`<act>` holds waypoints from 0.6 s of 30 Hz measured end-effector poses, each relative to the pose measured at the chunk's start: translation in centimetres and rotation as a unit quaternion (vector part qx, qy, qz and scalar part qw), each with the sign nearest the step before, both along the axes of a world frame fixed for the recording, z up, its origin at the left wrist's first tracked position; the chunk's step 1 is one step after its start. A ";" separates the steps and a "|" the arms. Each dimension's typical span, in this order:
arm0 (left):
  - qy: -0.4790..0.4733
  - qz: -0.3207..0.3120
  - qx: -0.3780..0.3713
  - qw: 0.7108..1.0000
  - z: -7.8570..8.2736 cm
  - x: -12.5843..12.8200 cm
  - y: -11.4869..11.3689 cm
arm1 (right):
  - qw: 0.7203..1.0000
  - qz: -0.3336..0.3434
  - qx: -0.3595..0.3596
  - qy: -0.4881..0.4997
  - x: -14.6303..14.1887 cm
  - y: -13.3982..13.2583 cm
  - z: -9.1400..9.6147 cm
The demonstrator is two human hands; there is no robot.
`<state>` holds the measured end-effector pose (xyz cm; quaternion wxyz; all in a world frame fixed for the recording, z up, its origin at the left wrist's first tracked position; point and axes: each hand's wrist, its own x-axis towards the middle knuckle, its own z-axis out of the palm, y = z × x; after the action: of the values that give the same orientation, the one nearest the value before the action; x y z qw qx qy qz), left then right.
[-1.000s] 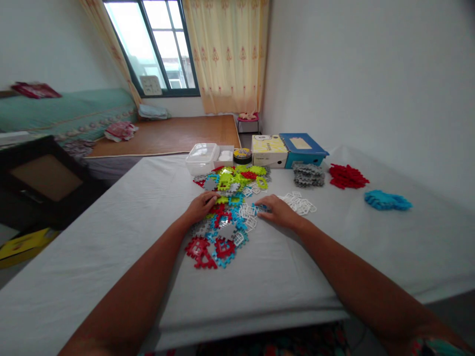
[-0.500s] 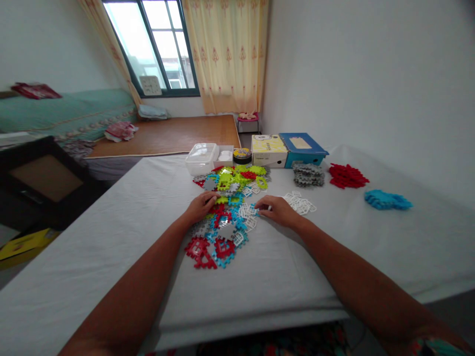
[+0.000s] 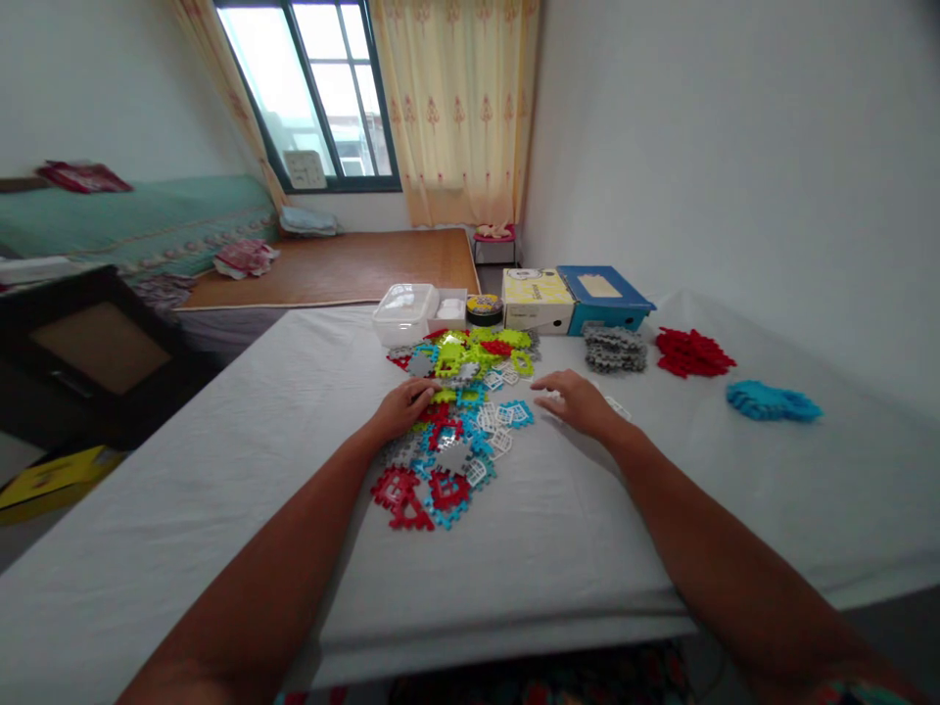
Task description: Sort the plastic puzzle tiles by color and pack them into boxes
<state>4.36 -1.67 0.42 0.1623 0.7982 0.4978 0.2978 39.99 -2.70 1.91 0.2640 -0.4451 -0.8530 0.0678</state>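
"Left hand [image 3: 402, 408] first: where is it?"

"Resting at the left edge of the jumbled plastic pieces [image 3: 449, 431], fingers curled; whether it grips one, I can't tell."

"And the right hand [image 3: 577, 401]?"

"Loose, fingers parted from the thumb, just right of the jumble! The blue piece [image 3: 523, 415] lies just off those fingertips, white lattice pieces [image 3: 487, 419] beside it."

"So the jumble sits between the hands?"

"Exactly! Farther right, a grey stack [image 3: 615, 351], a red stack [image 3: 692, 352], then a blue stack [image 3: 771, 401]. Behind the jumble, a clear box [image 3: 403, 308]."
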 end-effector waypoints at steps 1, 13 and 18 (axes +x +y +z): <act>0.002 0.000 -0.001 1.000 0.0 0.0 0.0 | 0.999 0.045 -0.012 0.000 -0.7 -0.4 -0.2; 0.005 -0.002 0.003 1.000 0.0 0.0 0.0 | 0.994 0.104 -0.020 -0.021 -2.7 -1.5 -0.3; 0.003 -0.002 0.004 1.000 0.0 0.0 0.0 | 0.997 0.022 -0.027 0.063 -3.4 -2.0 0.3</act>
<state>4.31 -1.69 0.45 0.1586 0.8009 0.4953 0.2967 36.62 -4.70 2.26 0.3037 -0.4279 -0.8422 0.1243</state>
